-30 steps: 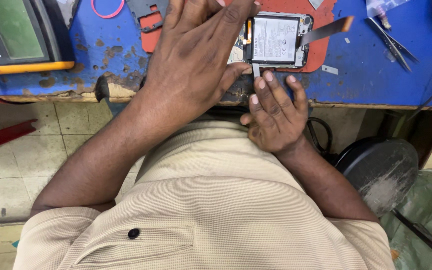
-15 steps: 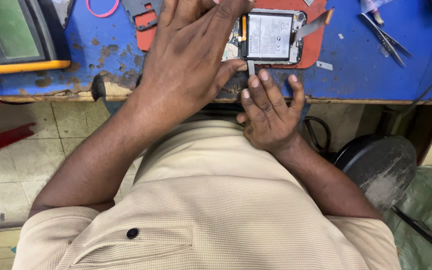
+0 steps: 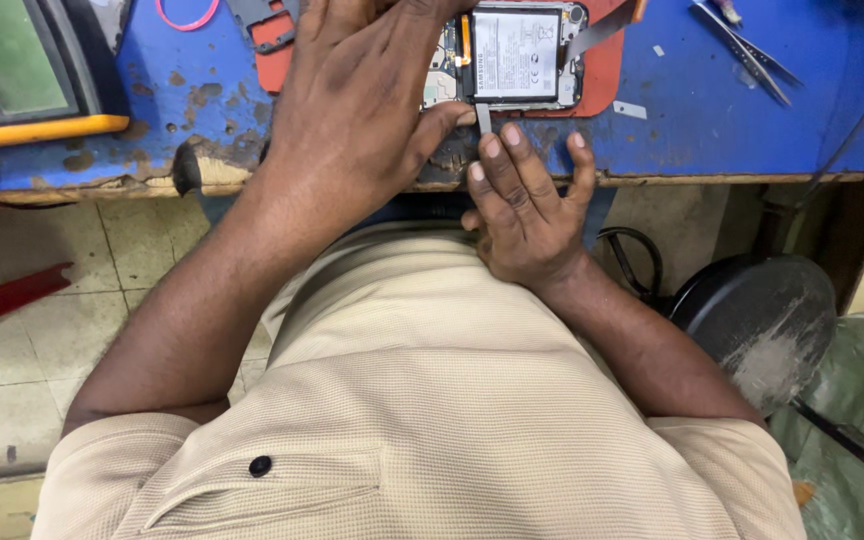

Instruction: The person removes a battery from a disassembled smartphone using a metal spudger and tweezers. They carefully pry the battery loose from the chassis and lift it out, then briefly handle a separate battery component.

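at bench edge [image 3: 752,150]: left hand [image 3: 352,120] steadies opened phone [image 3: 517,55], right hand [image 3: 527,215] pinches pry tool [image 3: 484,120].

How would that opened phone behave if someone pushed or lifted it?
The phone lies flat, so it would probably slide, not roll or tip. Its back is off with the battery bared, so it is likely fragile. The left hand rests on it, perhaps steadying it.

I am watching the right hand [image 3: 527,215] creeping up over the bench edge, its fingers pushing the thin metal pry tool [image 3: 484,118] closer against the opened phone [image 3: 512,55]; the left hand [image 3: 362,110] is spreading further across it.
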